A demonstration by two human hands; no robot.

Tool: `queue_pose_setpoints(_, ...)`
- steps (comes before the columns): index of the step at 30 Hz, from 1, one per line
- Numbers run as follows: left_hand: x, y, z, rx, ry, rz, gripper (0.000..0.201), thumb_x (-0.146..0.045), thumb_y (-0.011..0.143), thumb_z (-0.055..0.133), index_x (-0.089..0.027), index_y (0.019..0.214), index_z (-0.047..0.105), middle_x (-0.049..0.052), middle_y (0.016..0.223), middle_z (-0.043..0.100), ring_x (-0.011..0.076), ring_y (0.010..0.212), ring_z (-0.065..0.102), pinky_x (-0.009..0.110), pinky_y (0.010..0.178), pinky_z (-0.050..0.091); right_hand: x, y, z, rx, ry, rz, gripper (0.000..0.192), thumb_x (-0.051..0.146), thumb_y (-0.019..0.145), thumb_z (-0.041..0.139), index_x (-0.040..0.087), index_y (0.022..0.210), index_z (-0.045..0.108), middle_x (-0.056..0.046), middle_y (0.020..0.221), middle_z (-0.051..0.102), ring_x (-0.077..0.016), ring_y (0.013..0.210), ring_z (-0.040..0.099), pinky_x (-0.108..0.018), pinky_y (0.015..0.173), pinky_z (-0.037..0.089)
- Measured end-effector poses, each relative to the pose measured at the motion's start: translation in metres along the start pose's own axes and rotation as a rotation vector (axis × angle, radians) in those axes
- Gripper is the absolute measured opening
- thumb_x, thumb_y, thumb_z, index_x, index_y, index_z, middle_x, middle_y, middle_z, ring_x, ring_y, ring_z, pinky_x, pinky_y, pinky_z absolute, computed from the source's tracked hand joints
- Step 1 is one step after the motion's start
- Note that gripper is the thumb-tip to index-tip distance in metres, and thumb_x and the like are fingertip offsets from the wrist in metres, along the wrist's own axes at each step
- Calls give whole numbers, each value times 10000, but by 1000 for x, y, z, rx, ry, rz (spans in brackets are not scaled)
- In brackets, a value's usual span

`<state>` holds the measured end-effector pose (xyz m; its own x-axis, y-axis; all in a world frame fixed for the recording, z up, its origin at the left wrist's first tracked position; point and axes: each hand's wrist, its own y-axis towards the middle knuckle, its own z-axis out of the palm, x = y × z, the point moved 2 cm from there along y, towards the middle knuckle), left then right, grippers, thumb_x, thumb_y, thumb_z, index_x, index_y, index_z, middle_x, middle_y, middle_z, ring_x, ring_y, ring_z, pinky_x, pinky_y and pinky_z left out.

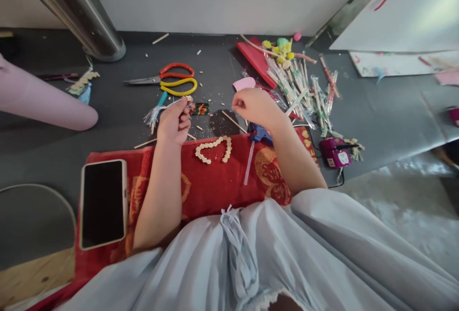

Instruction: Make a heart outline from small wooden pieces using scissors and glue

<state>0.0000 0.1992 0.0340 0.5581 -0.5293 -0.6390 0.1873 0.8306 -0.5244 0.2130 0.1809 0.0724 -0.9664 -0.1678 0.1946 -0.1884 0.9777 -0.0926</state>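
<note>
My left hand [175, 122] is closed, with a small pale piece [189, 98] pinched at the thumb and fingertip. White strands [154, 114] lie beside its wrist side. Opposite it, my right hand [256, 105] hovers with curled fingers; whatever is in them is hidden. Below that wrist is a blue glue gun [261, 134], partly covered by the arm, with a translucent glue stick [250, 163] poking out. Between my forearms, a chain of small pale pieces [228, 148] lies in an open heart-like outline on a red cloth [215, 182].
Scissors [160, 80] with red and yellow handles lie beyond my left hand. Wrapped sticks [297, 81] pile up at the right, near a purple box [335, 153]. A phone [103, 203] rests at the left. A metal post [82, 15] and a pink cylinder [46, 93] stand as obstacles.
</note>
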Motion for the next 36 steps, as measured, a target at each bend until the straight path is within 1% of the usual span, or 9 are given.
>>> queue_pose_setpoints(4, -1, 0, 0, -5, 1, -3, 282, -156, 987, 548, -130, 728, 658, -75, 492, 461, -35, 352, 313, 56, 303, 181, 3, 30, 9, 53, -36, -14, 236, 128, 830, 536, 159, 930, 748, -115, 996, 751, -258, 942, 649, -383, 845, 469)
queue_pose_setpoints(9, 0, 1, -1, 8, 11, 7, 256, -180, 974, 579, -133, 735, 660, -78, 496, 468, -35, 353, 314, 57, 308, 181, 7, 44, 14, 125, -152, -23, 249, 125, 863, 528, 142, 972, 752, -120, 1052, 751, -266, 1011, 662, -372, 878, 464)
queue_pose_setpoints(13, 1, 2, -2, 19, 21, 19, 196, -210, 912, 688, -136, 733, 656, -82, 511, 469, -36, 359, 325, 59, 310, 186, 7, 49, 23, 124, -197, -36, 214, 127, 854, 553, 149, 938, 748, -122, 1043, 756, -275, 997, 669, -377, 860, 467)
queue_pose_setpoints(18, 1, 2, -3, 14, 31, 28, 206, -218, 896, 706, -140, 713, 651, -80, 510, 473, -36, 356, 332, 57, 305, 192, -4, 52, 37, 59, -166, -59, 178, 107, 817, 553, 149, 868, 719, -152, 986, 739, -280, 920, 659, -412, 837, 483)
queue_pose_setpoints(22, 1, 3, -3, 26, 39, 33, 206, -225, 874, 734, -145, 706, 645, -81, 511, 471, -36, 357, 336, 55, 306, 193, -12, 47, 36, -14, -10, -128, 160, 107, 808, 535, 183, 827, 675, -120, 923, 723, -239, 866, 633, -392, 828, 493)
queue_pose_setpoints(27, 2, 2, -2, 44, 38, 26, 208, -224, 893, 706, -140, 710, 655, -76, 517, 474, -35, 361, 329, 58, 307, 190, -6, 29, 21, -142, 426, -211, 81, 248, 868, 553, 203, 852, 618, -51, 865, 694, -166, 780, 614, -327, 777, 513)
queue_pose_setpoints(29, 2, 0, -1, 81, 58, 22, 209, -218, 881, 720, -136, 700, 653, -73, 518, 472, -33, 363, 326, 61, 309, 187, 2, 21, 15, -205, 580, -264, 165, 368, 906, 554, 215, 860, 598, -49, 887, 682, -153, 790, 606, -311, 758, 517)
queue_pose_setpoints(32, 4, -3, 2, 165, 118, 24, 212, -191, 850, 749, -126, 675, 648, -64, 524, 484, -24, 371, 336, 73, 315, 197, 15, 12, 10, -275, 666, -330, 350, 565, 933, 523, 228, 853, 573, -53, 913, 662, -145, 820, 589, -302, 748, 514)
queue_pose_setpoints(36, 8, -6, 2, 261, 175, 29, 200, -166, 854, 726, -127, 666, 669, -47, 524, 509, -14, 363, 344, 86, 309, 186, 28, 5, 6, -310, 696, -346, 414, 632, 945, 477, 235, 860, 560, -49, 911, 649, -138, 810, 583, -292, 717, 513)
